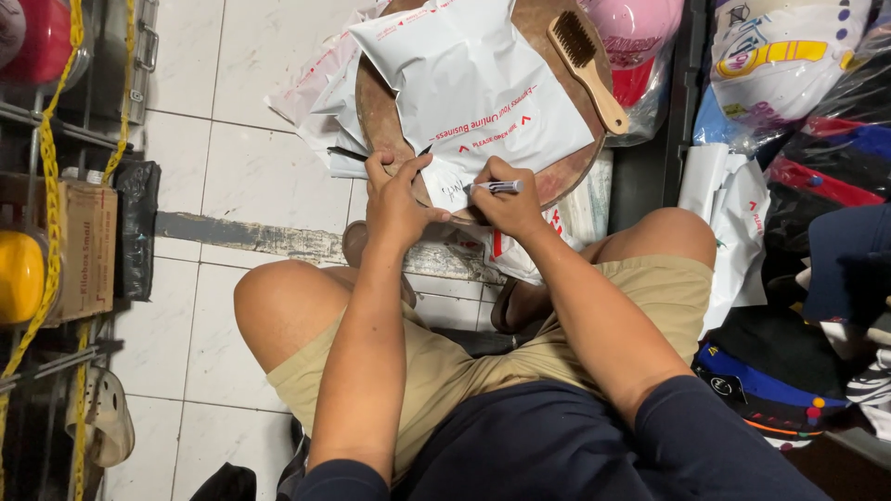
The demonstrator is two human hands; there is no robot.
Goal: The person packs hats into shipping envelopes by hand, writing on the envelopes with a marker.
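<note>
My right hand (509, 206) covers the tip of the grey marker pen (498, 186); the scribble on the white plastic mailer bag (473, 88) is too small to read.
</note>
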